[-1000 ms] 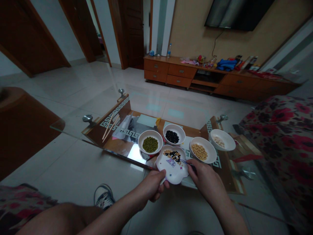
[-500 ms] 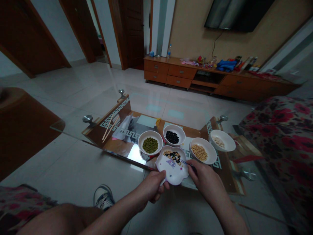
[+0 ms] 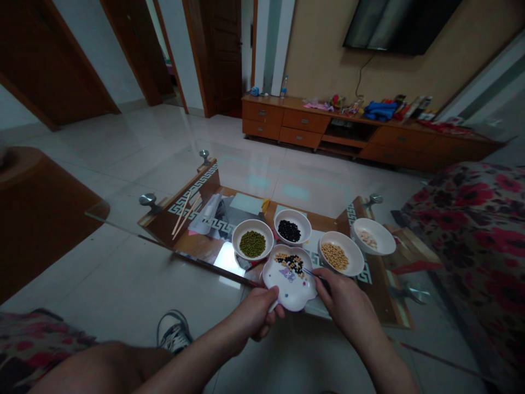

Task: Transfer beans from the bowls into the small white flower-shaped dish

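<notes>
My left hand (image 3: 262,311) grips the near rim of a white scalloped plate (image 3: 296,298) with a purple cartoon print, thumb on top. Black beans and yellow soybeans (image 3: 292,262) lie mixed on the plate's far half. My right hand (image 3: 337,287) is closed around a thin tool with a dark handle and a slim metallic shaft, perhaps tweezers (image 3: 308,271); its tip reaches the beans. Around the plate stand a bowl of green mung beans (image 3: 252,244), a bowl of black beans (image 3: 289,231), a bowl of soybeans (image 3: 335,256) and a bowl of pale pieces (image 3: 367,239).
The bowls stand on a glass-topped coffee table (image 3: 197,268) with metal corner supports. A pair of wooden chopsticks (image 3: 185,218) lies toward its left end. Papers (image 3: 221,210) show under the glass. A flower-patterned sofa (image 3: 471,230) stands at right, a long TV cabinet (image 3: 303,121) beyond.
Almost nothing differs. Both hands, the plate and the thin tool hold their places; the whole view has shifted very slightly.
</notes>
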